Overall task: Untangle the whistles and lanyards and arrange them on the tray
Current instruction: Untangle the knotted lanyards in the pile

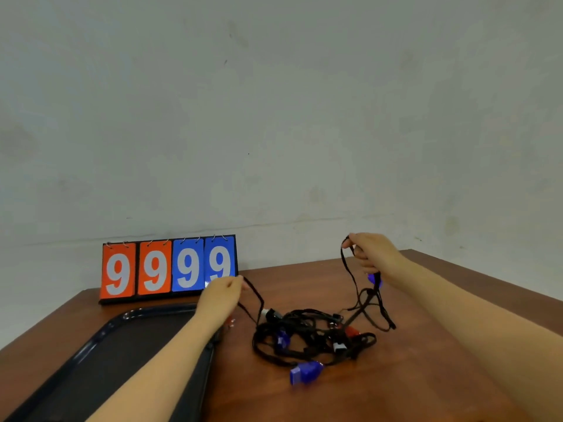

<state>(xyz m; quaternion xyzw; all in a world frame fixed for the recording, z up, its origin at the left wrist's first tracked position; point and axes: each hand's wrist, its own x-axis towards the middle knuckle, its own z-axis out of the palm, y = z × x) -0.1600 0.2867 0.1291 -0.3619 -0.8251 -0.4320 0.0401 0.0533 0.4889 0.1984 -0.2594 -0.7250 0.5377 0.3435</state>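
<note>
Black lanyards (pixel 310 333) tangled w/ blue whistle (pixel 305 372), beside dark tray (pixel 100 345).

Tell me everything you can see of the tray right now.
The tray is dark, navy-black, with a raised glossy rim and rounded corners; it looks like plastic. It lies flat on the brown table, left of the tangled lanyards and in front of the scoreboard. Nothing visible lies in it. The left forearm crosses above its right edge; contact cannot be told. Its near end runs out of frame.
</note>
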